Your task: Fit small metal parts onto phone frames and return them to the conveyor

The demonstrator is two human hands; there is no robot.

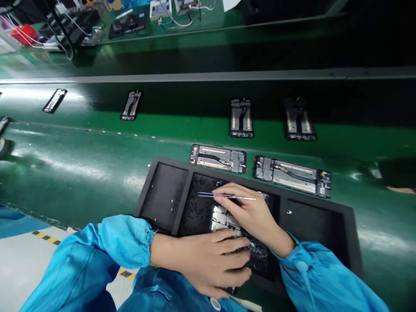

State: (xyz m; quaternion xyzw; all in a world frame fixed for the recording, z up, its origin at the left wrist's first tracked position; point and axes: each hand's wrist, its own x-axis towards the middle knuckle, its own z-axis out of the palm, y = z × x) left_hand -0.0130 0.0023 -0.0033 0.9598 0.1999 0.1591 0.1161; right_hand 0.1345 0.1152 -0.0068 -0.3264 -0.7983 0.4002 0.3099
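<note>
My right hand [250, 212] pinches a thin pair of tweezers [204, 194] whose tips point left, over the middle section of a black tray [183, 199]. Below it, an opened phone body [221, 216] with silvery metal parts lies in that section. My left hand [211, 260] rests palm down across the phone body's lower part, fingers stretched out and slightly apart. Much of the phone body is hidden beneath this hand. Dark flecks or marks cover the tray floor around it.
Two opened phone bodies, one left [218, 158] and one right [292, 175], lie just behind the tray. Farther back, several more, including one phone body [241, 118], sit along a green strip. A ledge [195, 77] runs behind them; cables and devices [160, 8] stand beyond.
</note>
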